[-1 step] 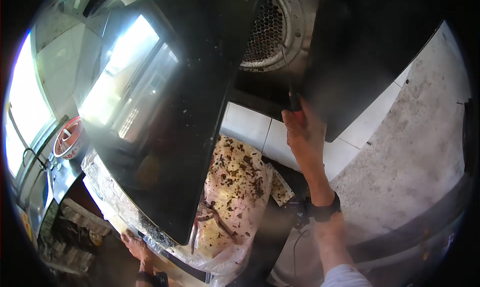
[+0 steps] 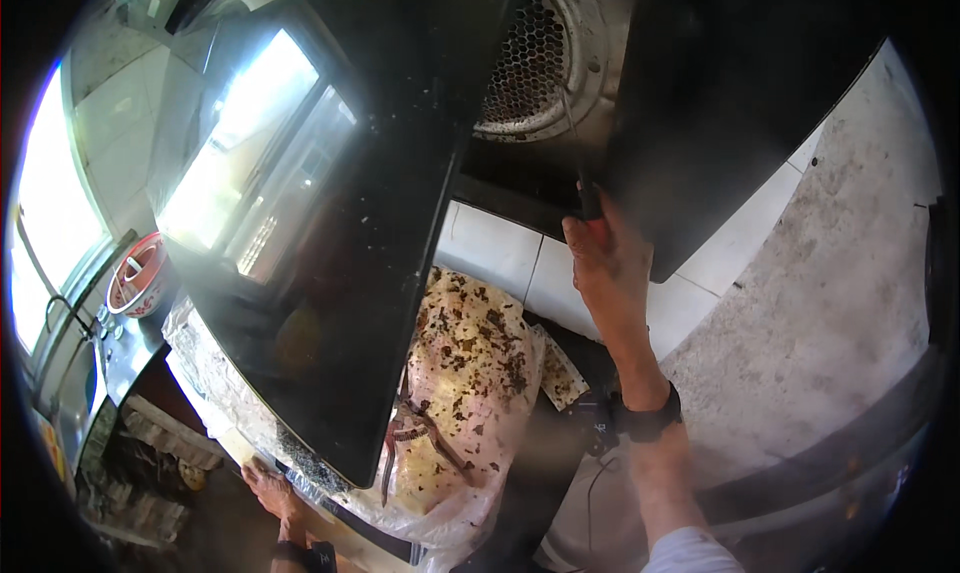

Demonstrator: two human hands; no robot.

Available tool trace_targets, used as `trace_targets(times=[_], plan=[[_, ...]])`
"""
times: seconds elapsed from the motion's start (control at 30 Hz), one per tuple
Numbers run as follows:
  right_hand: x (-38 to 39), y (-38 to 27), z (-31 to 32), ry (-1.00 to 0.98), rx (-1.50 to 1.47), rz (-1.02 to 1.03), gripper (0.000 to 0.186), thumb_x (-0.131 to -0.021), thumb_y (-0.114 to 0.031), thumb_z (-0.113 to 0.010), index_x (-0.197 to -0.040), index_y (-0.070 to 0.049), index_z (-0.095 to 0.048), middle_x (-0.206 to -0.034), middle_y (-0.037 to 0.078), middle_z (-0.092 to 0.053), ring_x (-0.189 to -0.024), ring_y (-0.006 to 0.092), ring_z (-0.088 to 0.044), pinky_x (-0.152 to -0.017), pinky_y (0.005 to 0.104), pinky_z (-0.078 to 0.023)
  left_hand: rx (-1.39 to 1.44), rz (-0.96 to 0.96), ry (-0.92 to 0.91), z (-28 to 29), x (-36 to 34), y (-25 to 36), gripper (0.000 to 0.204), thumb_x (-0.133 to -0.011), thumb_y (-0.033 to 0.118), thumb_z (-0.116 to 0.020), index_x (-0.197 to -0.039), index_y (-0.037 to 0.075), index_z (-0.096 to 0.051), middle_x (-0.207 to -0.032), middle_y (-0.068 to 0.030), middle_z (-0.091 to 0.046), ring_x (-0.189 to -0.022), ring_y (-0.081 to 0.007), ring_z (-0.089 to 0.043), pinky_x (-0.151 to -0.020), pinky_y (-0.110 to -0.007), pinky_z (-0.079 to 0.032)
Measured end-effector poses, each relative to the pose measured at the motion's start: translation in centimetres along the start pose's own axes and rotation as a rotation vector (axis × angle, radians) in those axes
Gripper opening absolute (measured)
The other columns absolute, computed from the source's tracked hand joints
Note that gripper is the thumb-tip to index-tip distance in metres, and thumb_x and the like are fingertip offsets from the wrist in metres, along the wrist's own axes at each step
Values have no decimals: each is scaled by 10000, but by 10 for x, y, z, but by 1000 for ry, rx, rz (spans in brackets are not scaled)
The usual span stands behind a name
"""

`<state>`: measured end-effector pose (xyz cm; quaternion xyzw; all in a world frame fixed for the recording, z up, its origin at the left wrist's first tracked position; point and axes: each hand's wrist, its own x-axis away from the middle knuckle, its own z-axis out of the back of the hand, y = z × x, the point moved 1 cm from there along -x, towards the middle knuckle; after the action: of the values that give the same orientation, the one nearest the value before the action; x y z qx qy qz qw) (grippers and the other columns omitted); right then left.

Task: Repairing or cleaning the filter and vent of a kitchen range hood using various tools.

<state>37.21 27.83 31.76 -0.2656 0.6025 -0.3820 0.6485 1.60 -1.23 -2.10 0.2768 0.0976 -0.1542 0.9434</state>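
Note:
My right hand (image 2: pixel 612 258) is closed around the red and black handle of a screwdriver (image 2: pixel 586 198). Its thin shaft reaches up to the lower rim of a round honeycomb filter screen (image 2: pixel 528 63), set between two dark glass panels. At the lower left my left hand (image 2: pixel 272 490) lies with its fingers stretched over the plastic-covered counter edge, holding nothing. The large left glass panel (image 2: pixel 330 303) hangs between my hands. Below it, a pair of pliers (image 2: pixel 425 435) rests on a plastic sheet (image 2: pixel 478 363) strewn with dark crumbs of grime.
The right glass panel (image 2: pixel 720 103) hangs beside my right hand. White wall tiles (image 2: pixel 490 238) and a stained pale surface (image 2: pixel 820 243) lie behind it. A red and white bowl (image 2: pixel 140 278) stands on the far left counter. A thin cable (image 2: pixel 592 493) hangs near my right forearm.
The left glass panel's free edge has shifted slightly left, baring more of the pliers and the sheet. My hands and the screwdriver look almost unmoved.

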Motion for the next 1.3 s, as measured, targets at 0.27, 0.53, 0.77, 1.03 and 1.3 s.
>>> trace_targets(times=[0.27, 0.53, 0.77, 1.03, 1.3], plan=[[-4, -13, 6, -34, 129, 95, 317, -759, -105, -604, -1043, 29, -568, -601, 55, -555, -513, 63, -480, -492, 220, -407, -35, 69, -64, -3, -2, 5, 405, -863, 148, -383, -1264, 93, -399, -1303, -102, -331, -1155, -233, -393, -907, -319, -362], [-2, -2, 16, 10, 119, 252, 308, -761, -109, -600, -1031, 36, -565, -588, 43, -544, -511, 47, -470, -469, 218, -392, 65, 48, -119, -23, -10, -21, 470, -890, 189, -275, -1348, 105, -203, -1375, -83, -260, -1142, -219, -394, -860, -311, -391], [-9, -9, 7, 2, 147, 200, 311, -766, -113, -592, -1051, 7, -565, -576, 54, -549, -498, 77, -490, -480, 236, -416, 482, 21, -110, -46, -17, -54, 477, -894, 188, -268, -1352, 98, -169, -1380, -75, -252, -1093, -213, -433, -809, -299, -422], [10, 5, 6, -82, 322, 426, 190, -780, -97, -570, -957, -29, -574, -774, 115, -562, -576, 176, -528, -515, 280, -429, -124, -32, -41, -17, -6, -10, 448, -868, 105, -352, -1310, 82, -280, -1330, -89, -311, -1122, -227, -420, -863, -298, -407], [-8, 8, -36, 16, 20, 299, 119, -768, -72, -599, -878, -39, -568, -708, 24, -542, -574, 113, -485, -537, 251, -392, -102, 2, -41, -11, -5, -2, 399, -847, 96, -421, -1241, 38, -396, -1296, -118, -335, -1131, -255, -408, -896, -300, -388]])
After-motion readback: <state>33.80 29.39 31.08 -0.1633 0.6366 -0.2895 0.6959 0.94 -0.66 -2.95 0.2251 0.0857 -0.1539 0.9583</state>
